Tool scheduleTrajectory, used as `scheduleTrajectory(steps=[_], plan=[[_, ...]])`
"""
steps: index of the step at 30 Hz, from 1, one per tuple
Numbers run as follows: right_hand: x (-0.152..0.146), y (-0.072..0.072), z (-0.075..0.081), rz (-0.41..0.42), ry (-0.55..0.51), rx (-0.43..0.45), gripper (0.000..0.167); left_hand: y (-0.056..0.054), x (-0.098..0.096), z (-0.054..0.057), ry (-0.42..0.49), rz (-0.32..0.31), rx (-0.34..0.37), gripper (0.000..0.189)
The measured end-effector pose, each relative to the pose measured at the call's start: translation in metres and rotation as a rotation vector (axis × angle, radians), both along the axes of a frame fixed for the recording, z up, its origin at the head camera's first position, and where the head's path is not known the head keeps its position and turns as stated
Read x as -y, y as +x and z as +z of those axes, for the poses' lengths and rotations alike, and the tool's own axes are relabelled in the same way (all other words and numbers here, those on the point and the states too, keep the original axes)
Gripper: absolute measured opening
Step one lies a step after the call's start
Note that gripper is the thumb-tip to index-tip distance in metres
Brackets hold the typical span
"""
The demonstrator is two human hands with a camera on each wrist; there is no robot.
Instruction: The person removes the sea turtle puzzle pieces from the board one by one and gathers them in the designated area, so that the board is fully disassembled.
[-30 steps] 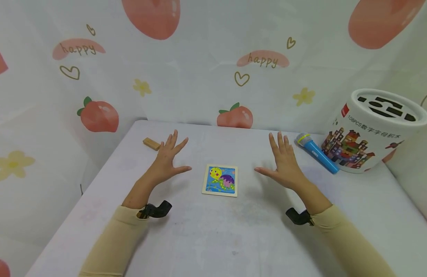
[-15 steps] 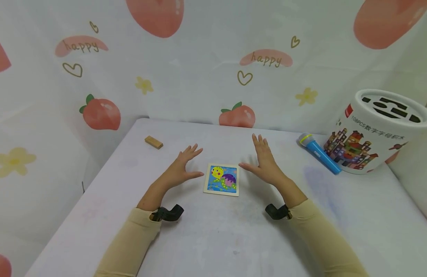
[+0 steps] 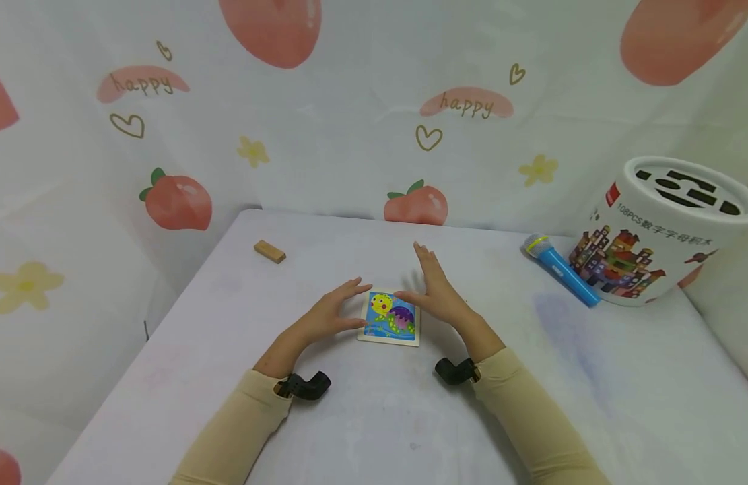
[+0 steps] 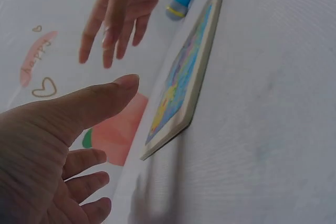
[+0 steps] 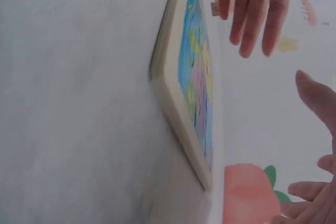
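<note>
A square picture puzzle (image 3: 388, 330) with a cream wooden border and a cartoon turtle on blue lies flat on the white table. At its left edge is my left hand (image 3: 325, 316), fingers relaxed and thumb apart from them, holding nothing. My right hand (image 3: 440, 296) hovers by the upper right corner, its fingers straight and its thumb overlapping the picture in the head view. Both wrist views show a gap between the hands and the puzzle board (image 4: 181, 85). In the right wrist view the board's thick pale edge (image 5: 173, 90) faces the camera.
A small wooden block (image 3: 269, 251) lies at the back left of the table. At the back right, a blue toy microphone (image 3: 561, 269) leans close to a large white bucket (image 3: 646, 236) with a slotted lid. A patterned cloth (image 3: 349, 135) hangs behind the table.
Both hands have moved inward and come down from wide apart to either side of the puzzle. The puzzle, block, microphone and bucket stay in place; the head view shifted slightly.
</note>
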State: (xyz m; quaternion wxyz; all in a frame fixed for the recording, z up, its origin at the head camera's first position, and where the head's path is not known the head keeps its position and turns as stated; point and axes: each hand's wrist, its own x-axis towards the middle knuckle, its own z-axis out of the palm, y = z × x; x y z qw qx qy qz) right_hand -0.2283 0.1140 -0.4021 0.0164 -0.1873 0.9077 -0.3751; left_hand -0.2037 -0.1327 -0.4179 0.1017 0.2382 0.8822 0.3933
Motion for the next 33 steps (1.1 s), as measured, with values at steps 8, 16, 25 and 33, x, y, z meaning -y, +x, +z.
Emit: scheduleTrajectory(steps=[8, 16, 25, 33], plan=[[0.014, -0.005, 0.001, 0.004, 0.047, 0.041, 0.07, -0.001, -0.004, -0.01, -0.077, -0.057, 0.024, 0.058], [0.025, -0.014, -0.004, 0.072, -0.005, 0.135, 0.047, 0.002, -0.004, -0.009, -0.122, -0.065, 0.037, 0.059], [0.038, -0.019, -0.005, 0.128, 0.037, 0.189, 0.035, 0.004, -0.005, -0.003, -0.153, -0.117, 0.022, 0.05], [0.047, -0.021, -0.01, 0.105, 0.072, 0.196, 0.028, 0.003, -0.004, -0.005, -0.198, -0.154, -0.012, 0.05]])
